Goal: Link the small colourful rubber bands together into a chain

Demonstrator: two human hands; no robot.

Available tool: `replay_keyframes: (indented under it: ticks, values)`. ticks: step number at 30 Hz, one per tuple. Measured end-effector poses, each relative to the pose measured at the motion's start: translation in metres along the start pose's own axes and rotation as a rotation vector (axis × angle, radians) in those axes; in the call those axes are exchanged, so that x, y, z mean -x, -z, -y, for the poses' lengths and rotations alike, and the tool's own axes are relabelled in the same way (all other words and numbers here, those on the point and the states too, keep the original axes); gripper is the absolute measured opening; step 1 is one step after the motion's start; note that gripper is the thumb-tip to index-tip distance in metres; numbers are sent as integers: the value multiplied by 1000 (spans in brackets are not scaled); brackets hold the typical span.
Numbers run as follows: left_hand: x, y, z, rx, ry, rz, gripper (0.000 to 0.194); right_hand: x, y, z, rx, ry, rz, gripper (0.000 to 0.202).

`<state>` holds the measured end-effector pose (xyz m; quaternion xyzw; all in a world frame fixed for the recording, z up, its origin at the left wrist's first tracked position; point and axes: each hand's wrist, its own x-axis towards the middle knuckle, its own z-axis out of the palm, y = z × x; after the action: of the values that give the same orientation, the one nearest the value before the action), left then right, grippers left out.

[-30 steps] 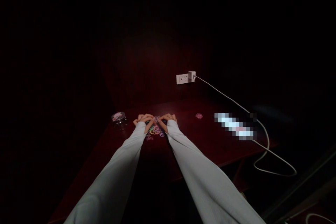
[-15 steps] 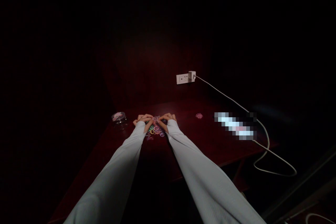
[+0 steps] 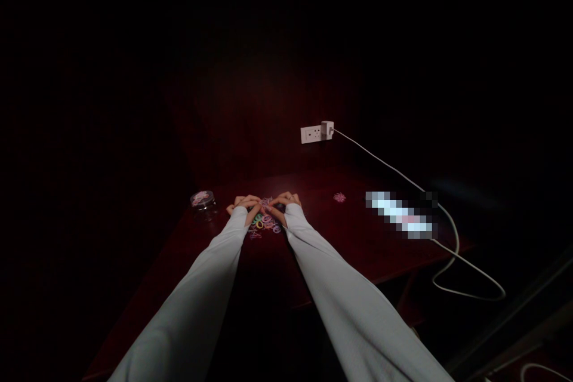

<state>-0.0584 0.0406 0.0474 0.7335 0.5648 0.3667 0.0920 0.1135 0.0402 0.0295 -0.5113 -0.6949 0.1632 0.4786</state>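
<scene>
My left hand (image 3: 245,203) is closed in a pinch at the middle of the table, its fingertips meeting those of my right hand (image 3: 286,201). Small pinkish-purple hair ties (image 3: 267,201) show between the fingertips of both hands; how many are gripped is too small to tell. Right below the hands lies a loose pile of small coloured hair ties (image 3: 268,222), with green, yellow, pink and purple rings. My wrists and pale sleeves cover part of the pile.
A clear round jar (image 3: 203,202) with a pinkish lid stands to the left on the dark red table (image 3: 340,245). A small pink cluster (image 3: 339,197) lies to the right. Beyond it is a bright blurred-out device (image 3: 398,215) with a white cable (image 3: 380,160) running to a wall socket (image 3: 310,135).
Almost nothing differs. Both hands stay pinched together over the pile, with only a very slight shift of the fingers.
</scene>
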Motion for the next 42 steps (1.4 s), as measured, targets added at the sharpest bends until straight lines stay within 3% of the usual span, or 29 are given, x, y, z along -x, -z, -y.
replay_keyframes:
  ticks: [23, 42]
  values:
    - [0, -3, 1, 31, 3, -38, 43, 0, 3, 1, 18, 12, 12, 22]
    - [0, -1, 0, 82, 19, -87, 39, -3, 9, -19, 84, -8, -38, 22]
